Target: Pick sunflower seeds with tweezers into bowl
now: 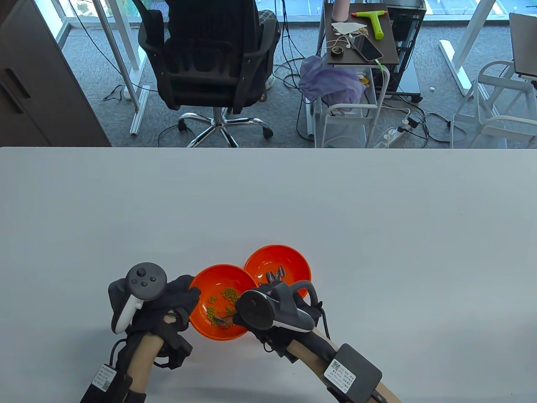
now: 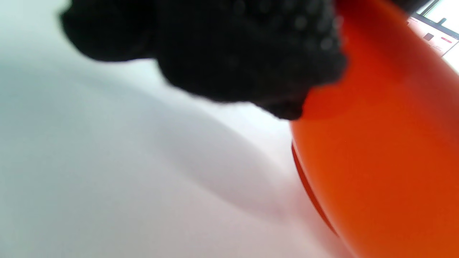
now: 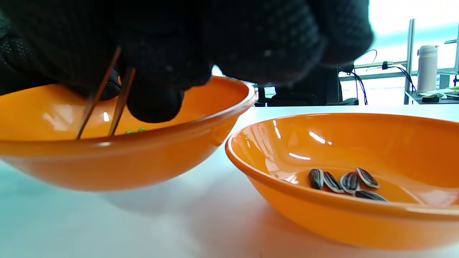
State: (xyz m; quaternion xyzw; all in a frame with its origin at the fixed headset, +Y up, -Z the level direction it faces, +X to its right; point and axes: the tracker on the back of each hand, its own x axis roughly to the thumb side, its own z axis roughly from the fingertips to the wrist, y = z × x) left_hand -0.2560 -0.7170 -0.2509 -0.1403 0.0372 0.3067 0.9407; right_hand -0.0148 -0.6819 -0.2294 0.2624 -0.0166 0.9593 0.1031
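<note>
Right hand (image 3: 168,53) pinches tweezers (image 3: 104,93) inside near bowl (image 1: 220,302); left hand (image 1: 168,302) steadies its rim. Seeds (image 3: 344,182) light, hard, slippery: best nipped across the flat faces.

The two bowls (image 3: 333,211) look like shiny, smooth orange plastic. The tweezers (image 3: 107,95) are thin metal. The table (image 1: 268,201) is smooth and dull white

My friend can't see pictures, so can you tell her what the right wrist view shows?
A gloved right hand holds tweezers that dip into the left orange bowl, which has a few green bits inside. Beside it, the right bowl holds five striped seeds, on a white table.
</note>
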